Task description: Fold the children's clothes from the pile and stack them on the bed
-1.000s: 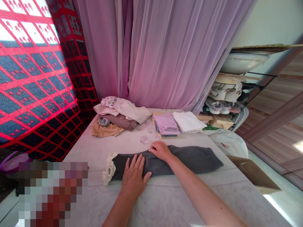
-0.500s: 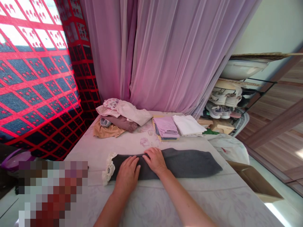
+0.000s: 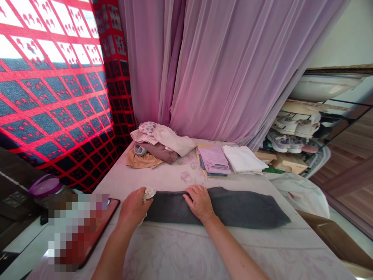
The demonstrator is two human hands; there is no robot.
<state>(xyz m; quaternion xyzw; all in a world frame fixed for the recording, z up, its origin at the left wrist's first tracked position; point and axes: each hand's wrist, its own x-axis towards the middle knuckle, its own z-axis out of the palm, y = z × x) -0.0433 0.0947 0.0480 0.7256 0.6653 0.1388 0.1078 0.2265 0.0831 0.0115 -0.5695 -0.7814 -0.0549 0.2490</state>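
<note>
The left hand (image 3: 133,208) is clenched, its fingers curled around a gathered bunch of cream lace trim (image 3: 149,193) at the left end of a long folded dark grey garment (image 3: 230,208); the right hand (image 3: 198,202) is open and flat, palm down on the garment left of its middle, fingers slightly spread and holding nothing; the garment lies lengthwise across the near part of a surface (image 3: 233,249) draped in a pale pink patterned cover, its far end tapering to the right; the two hands stand a little apart on it, with a stretch of grey showing between them; beyond the garment, well apart from both hands, a loose heap of clothes holds a tan piece (image 3: 142,161), a mauve-brown piece (image 3: 160,152), a pale pink top (image 3: 175,140) and a pink patterned piece (image 3: 147,127); to its right sit a folded lilac stack (image 3: 214,160) and, just beside it, a folded white cloth (image 3: 243,158); sheer lilac curtains (image 3: 221,66) hang behind the surface, with a red and navy patterned fabric (image 3: 52,97) to their left; on the right, sneakers (image 3: 291,132) stand on a wire rack, below a white basin (image 3: 323,87); a white plastic bag (image 3: 297,192) and a cardboard box (image 3: 329,233) sit lower down; at the left edge a flat device (image 3: 112,210) is mostly hidden by a blurred patch, near a purple-lidded jar (image 3: 45,186)
</note>
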